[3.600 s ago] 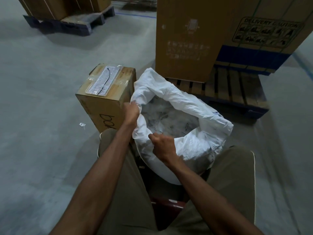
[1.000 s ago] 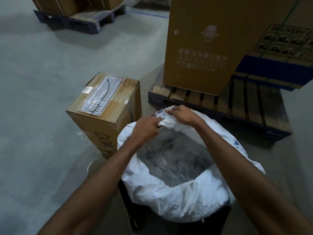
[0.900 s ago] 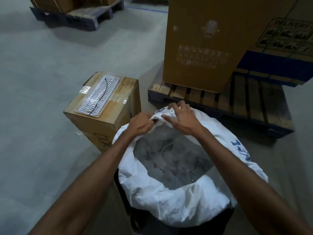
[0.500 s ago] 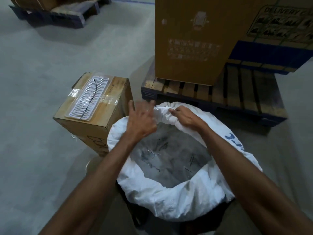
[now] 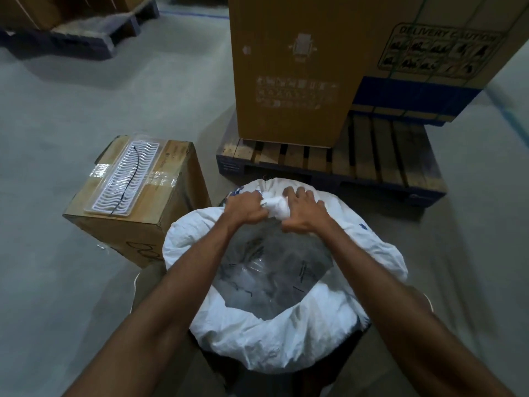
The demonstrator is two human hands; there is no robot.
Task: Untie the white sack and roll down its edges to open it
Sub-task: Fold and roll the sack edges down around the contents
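Bunching softly, the limp white woven sack [image 5: 286, 339] is gripped at its far rim by left hand [image 5: 246, 209] and right hand [image 5: 305, 214], fingers curled round the cloth.

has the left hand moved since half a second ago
Yes. The left hand, then open over the white sack mouth, now grips the bunched far rim beside the right hand, farther from the small cardboard box.

Your white sack [image 5: 274, 339] stands upright on the floor, mouth open, its rim rolled outward, far edge bunched.
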